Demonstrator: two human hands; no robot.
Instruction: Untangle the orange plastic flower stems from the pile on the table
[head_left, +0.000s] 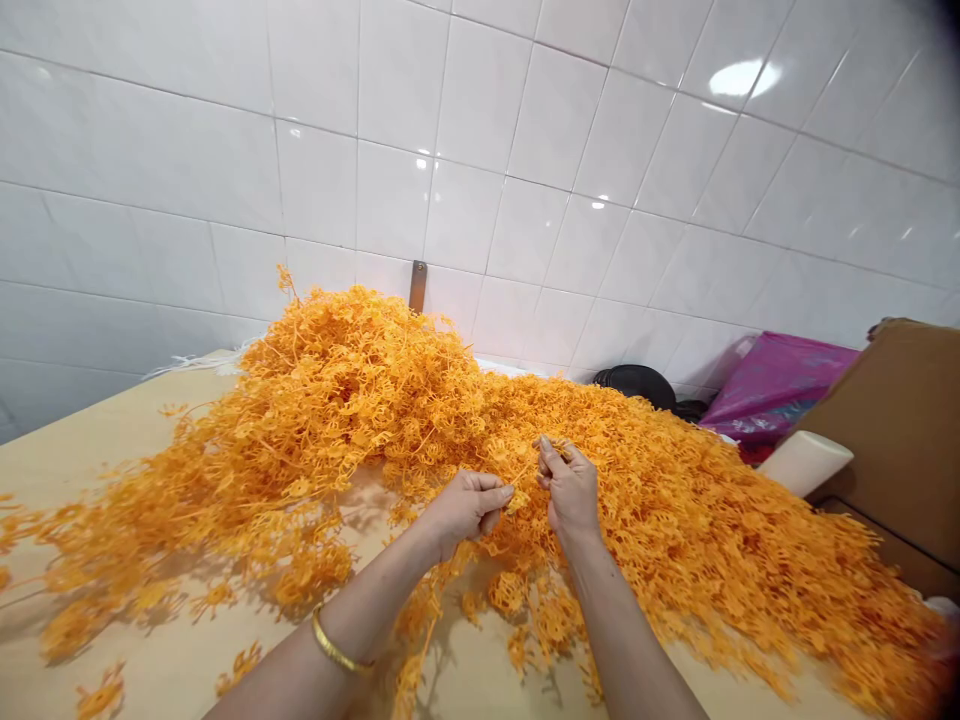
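A large heap of orange artificial flower sprigs (360,370) spreads over the table, thickest at the middle and right. In front of it, my left hand (471,508) is closed in a pinch on an orange flower sprig (517,498), with a gold bangle (337,645) on that forearm. Just to its right, slightly higher, my right hand (570,490) has its fingers curled, thumb against the index finger, at the same sprig's upper end. What sits inside the right fingers is partly hidden. Loose orange florets (517,590) hang and lie below both hands.
A white tiled wall (465,130) rises behind the pale tabletop (150,680). Along the right back are black round objects (637,383), a purple plastic bag (780,380), a whitish cylinder (806,462) and a brown cardboard box (892,430). White strands (202,362) lie at the left back.
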